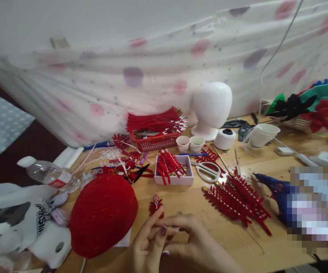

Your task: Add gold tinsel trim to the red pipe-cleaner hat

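Note:
My left hand (148,242) is closed, its fingers over a small red fuzzy leaf-shaped ornament (155,204) with a pink gem and a pearl at its top. The ornament's lower part is hidden behind the fingers. My right hand (194,237) meets the left from the right, its fingers bent in a pinch; what lies between them is too small to tell. Just left of my hands is a large red fuzzy dome (104,216). To their right lie several longer red leaf-shaped ornaments (229,197) with rows of pearls and yellow gems.
Beyond my hands stands a small white box (174,179) of red ornaments, beside scissors (208,172). Farther back are a red basket (155,143), paper cups (197,144) and a white foam head (213,106). A blue glue gun (277,191) lies right, a plastic bottle (50,175) left.

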Action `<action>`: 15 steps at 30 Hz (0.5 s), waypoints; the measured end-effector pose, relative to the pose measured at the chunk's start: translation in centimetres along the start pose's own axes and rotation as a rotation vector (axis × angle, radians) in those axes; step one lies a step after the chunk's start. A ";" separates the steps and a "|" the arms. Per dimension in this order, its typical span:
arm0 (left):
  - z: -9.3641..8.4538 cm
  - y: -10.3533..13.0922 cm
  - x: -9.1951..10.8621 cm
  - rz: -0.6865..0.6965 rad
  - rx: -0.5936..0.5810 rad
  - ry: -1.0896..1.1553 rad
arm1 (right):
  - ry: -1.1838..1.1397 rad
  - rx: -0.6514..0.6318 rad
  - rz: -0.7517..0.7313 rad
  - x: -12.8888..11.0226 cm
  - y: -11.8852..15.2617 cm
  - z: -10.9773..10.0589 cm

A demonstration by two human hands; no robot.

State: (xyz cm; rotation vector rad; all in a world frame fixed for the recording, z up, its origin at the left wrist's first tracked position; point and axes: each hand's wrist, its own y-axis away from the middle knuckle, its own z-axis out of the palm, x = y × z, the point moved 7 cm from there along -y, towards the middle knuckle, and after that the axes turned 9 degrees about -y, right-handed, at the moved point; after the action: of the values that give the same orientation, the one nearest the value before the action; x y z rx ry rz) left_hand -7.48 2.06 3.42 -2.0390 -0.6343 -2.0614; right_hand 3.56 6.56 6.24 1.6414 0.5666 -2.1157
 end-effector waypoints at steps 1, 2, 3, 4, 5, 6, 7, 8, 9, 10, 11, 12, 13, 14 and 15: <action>0.0 0.1 -0.1 0.003 -0.003 -0.035 | -0.036 0.039 0.047 0.6 0.2 -0.4; -0.1 0.2 -0.2 0.021 -0.004 -0.075 | -0.075 0.077 0.086 1.2 0.5 -1.0; -0.1 0.2 -0.1 0.052 0.000 -0.113 | -0.111 0.108 0.112 1.5 0.7 -1.5; -0.2 0.2 0.1 0.087 0.010 -0.146 | -0.136 0.130 0.124 1.7 0.8 -2.2; -0.3 0.1 0.3 0.118 0.018 -0.172 | -0.138 0.143 0.122 1.6 0.9 -3.0; -0.2 -0.1 0.6 0.143 0.017 -0.192 | -0.115 0.155 0.102 1.2 1.0 -3.9; 0.0 -0.3 0.8 0.154 0.000 -0.209 | -0.072 0.165 0.073 0.6 0.9 -5.0; 0.3 -0.7 1.0 0.152 -0.033 -0.229 | -0.013 0.182 0.036 -0.2 0.8 -6.3; 0.8 -1.1 1.2 0.140 -0.072 -0.254 | 0.052 0.210 -0.003 -1.0 0.7 -7.7; 1.4 -1.7 1.5 0.132 -0.098 -0.287 | 0.110 0.259 -0.047 -2.0 0.7 -9.2; 1.9 -2.3 2.0 0.143 -0.098 -0.335 | 0.167 0.311 -0.083 -2.8 0.5 -10.7; 2.4 -3.1 2.8 0.190 -0.076 -0.408 | 0.221 0.362 -0.118 -3.6 0.4 -12.0; 3.0 -3.7 4.0 0.282 -0.027 -0.505 | 0.275 0.403 -0.148 -4.4 0.2 -13.2; 3.8 -4.3 5.3 0.410 0.040 -0.629 | 0.324 0.434 -0.178 -5.0 0.0 -14.0; 5.0 -4.7 6.7 0.562 0.095 -0.780 | 0.363 0.461 -0.215 -5.5 -0.2 -14.6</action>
State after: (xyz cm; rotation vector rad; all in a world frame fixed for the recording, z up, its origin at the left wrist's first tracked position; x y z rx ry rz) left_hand -5.21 9.44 9.02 -2.5483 -0.1885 -0.8961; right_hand 16.54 15.03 8.27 2.3450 0.3895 -2.2291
